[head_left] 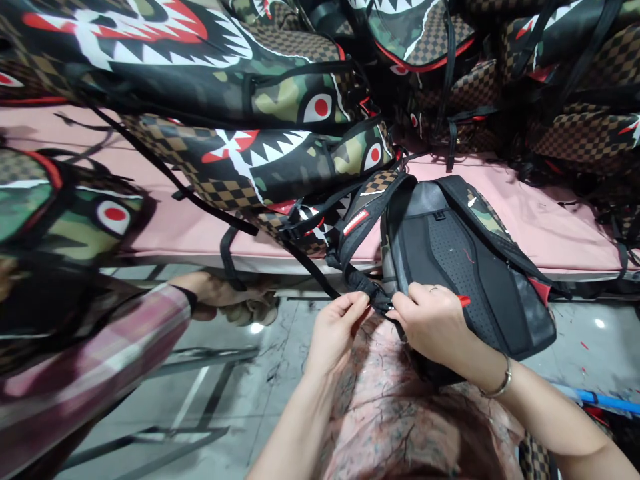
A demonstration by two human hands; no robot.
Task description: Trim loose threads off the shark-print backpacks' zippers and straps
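Head view: one backpack [465, 267] lies back panel up, its upper part on the front edge of the pink counter [550, 220] and its lower part hanging over the edge toward the person. The panel is black mesh with grey trim; camouflage fabric shows along its far side.

Left hand [335, 330]: thumb and forefinger are pinched shut on a black strap [363, 283] just beside the backpack's lower left corner. The remaining fingers are curled loosely.

Right hand [433, 320]: closed over the same strap, just beside the left hand, with its fingertips almost meeting those of the left. A small red item [464, 301] shows at this hand, against the mesh panel; what it is cannot be told. A bracelet [500, 385] sits on the right wrist.

The strap runs from the two hands up and left to a red label [356, 222] near the top of the backpack.

A pile of backpacks [260, 140] with shark-mouth, camouflage and checker print covers the counter behind and to the left. More of them [550, 87] are stacked at the rear right.

At lower left, another person's hand [235, 303], on a plaid-sleeved arm [100, 360], grips a strap below the counter edge.

A grey tiled floor [225, 400] lies below, with thread scraps on it.
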